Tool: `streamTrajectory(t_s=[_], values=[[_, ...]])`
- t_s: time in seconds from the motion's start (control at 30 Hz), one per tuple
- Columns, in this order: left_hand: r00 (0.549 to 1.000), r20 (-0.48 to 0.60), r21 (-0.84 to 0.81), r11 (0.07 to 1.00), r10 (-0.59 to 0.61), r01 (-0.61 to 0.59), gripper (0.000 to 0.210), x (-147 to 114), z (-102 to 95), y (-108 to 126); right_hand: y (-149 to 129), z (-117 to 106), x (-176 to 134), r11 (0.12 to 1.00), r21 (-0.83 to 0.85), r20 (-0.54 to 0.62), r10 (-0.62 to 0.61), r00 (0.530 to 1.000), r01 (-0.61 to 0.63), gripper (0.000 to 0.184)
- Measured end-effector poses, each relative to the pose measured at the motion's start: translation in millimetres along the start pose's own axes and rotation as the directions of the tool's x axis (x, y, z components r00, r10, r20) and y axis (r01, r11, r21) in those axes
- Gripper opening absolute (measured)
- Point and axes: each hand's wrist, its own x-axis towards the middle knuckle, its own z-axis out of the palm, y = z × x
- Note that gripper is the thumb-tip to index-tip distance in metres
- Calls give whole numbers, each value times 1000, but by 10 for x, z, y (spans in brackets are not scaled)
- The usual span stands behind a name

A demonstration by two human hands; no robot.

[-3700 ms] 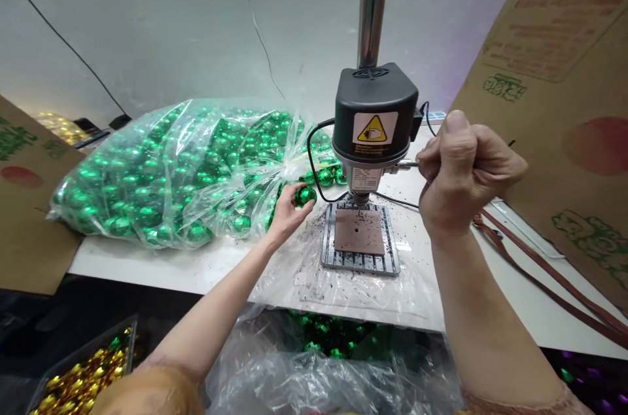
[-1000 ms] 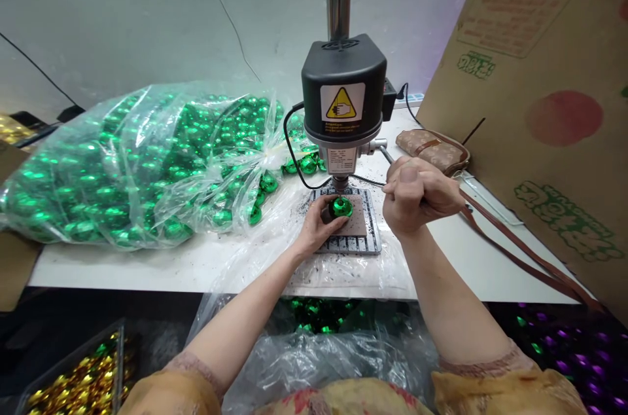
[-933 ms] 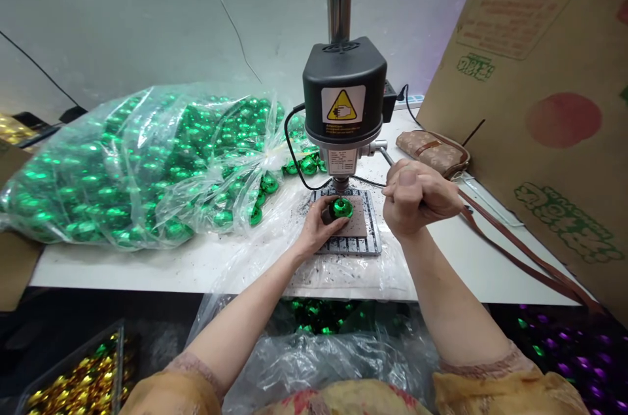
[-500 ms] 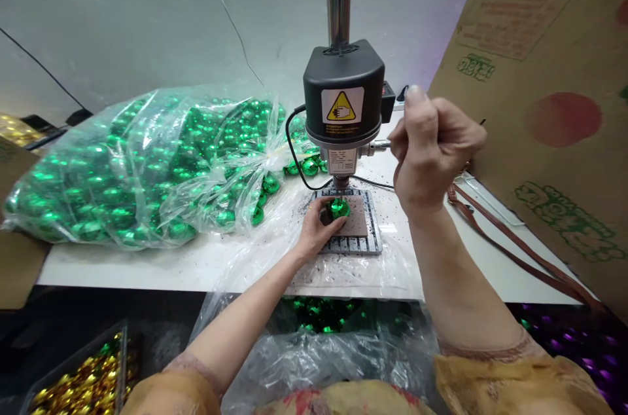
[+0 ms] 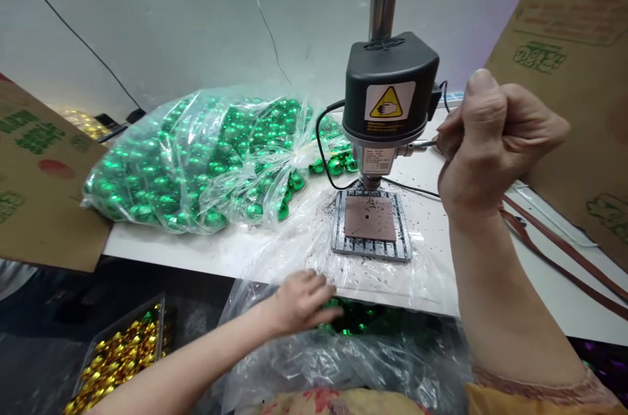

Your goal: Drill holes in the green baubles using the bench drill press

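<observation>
A small drill press [image 5: 390, 91] with a black motor cover stands on the table. My right hand [image 5: 490, 140] is closed in a fist around its feed lever [image 5: 424, 144], to the right of the motor. Under the chuck [image 5: 371, 182] lies a square brown pad [image 5: 375, 218] with a small dark hole, set on the slotted metal base [image 5: 347, 246]. My left hand [image 5: 305, 300], somewhat blurred, is at the table's front edge with fingers apart. Just beneath it, shiny green balls [image 5: 360, 320] show in an open clear plastic bag [image 5: 338, 362].
A large clear bag [image 5: 196, 160] full of green balls lies on the table at left, several loose balls [image 5: 335, 166] beside it. Cardboard boxes [image 5: 49, 173] flank both sides. Gold balls [image 5: 122, 359] fill a bin below. Brown straps [image 5: 564, 258] lie at right. Dark shavings surround the base.
My left hand has left the drill base and come down to the bag at the table edge. The green ball under the chuck is gone from the pad. My right hand stays on the lever.
</observation>
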Motion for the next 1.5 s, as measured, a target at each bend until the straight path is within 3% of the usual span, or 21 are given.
streamTrajectory(t_s=[0.03, 0.1, 0.2, 0.3, 0.4, 0.53, 0.63, 0.73, 0.8, 0.87, 1.07, 1.27, 1.5], values=[[992, -89, -7, 996, -92, 92, 14, 106, -12, -186, 16, 5, 3, 1000, 18, -12, -14, 1000, 14, 41], [931, -187, -7, 948, -314, 318, 16, 387, -31, -647, 56, 15, 9, 996, 72, -42, -48, 998, 51, 40], [848, -71, 56, 847, -525, 529, 32, 829, -31, -1353, 89, 19, 11, 990, 119, -47, -68, 997, 73, 39], [802, 0, 83, 799, -597, 595, 26, 1115, 6, -1812, 74, 13, 4, 993, 107, -14, -43, 999, 44, 40], [793, 1, 67, 791, -609, 607, 20, 1210, 19, -1985, 53, 10, -2, 994, 94, -11, -59, 998, 60, 42], [779, -66, -8, 781, -623, 624, 31, 1158, -81, -1880, 55, 8, -12, 994, 81, -24, -78, 997, 80, 41], [707, -195, -422, 709, -680, 565, 38, 1083, -129, -1553, 60, 2, -26, 992, 93, -30, -83, 996, 85, 41], [652, -82, -861, 383, -754, 335, 49, 1051, -27, -1108, 66, -1, -37, 996, 67, -23, -62, 998, 64, 43], [642, 17, -949, 189, -767, 252, 53, 1068, 109, -848, 74, -1, -39, 995, 60, -25, -75, 997, 77, 44], [626, 48, -964, 127, -778, 232, 53, 1110, 253, -673, 81, -2, -38, 995, 42, -24, -88, 996, 89, 44], [651, -4, -956, 195, -759, 221, 56, 1258, 488, -580, 68, -25, -28, 995, -78, 31, -55, 998, 57, 46], [706, 9, -923, 265, -709, 278, 58, 1337, 591, -642, 36, -16, -27, 996, 47, 21, -75, 997, 74, 42], [744, -30, -859, 399, -667, 323, 54, 1408, 655, -621, 42, -23, -29, 997, 20, 28, -79, 996, 79, 42]])
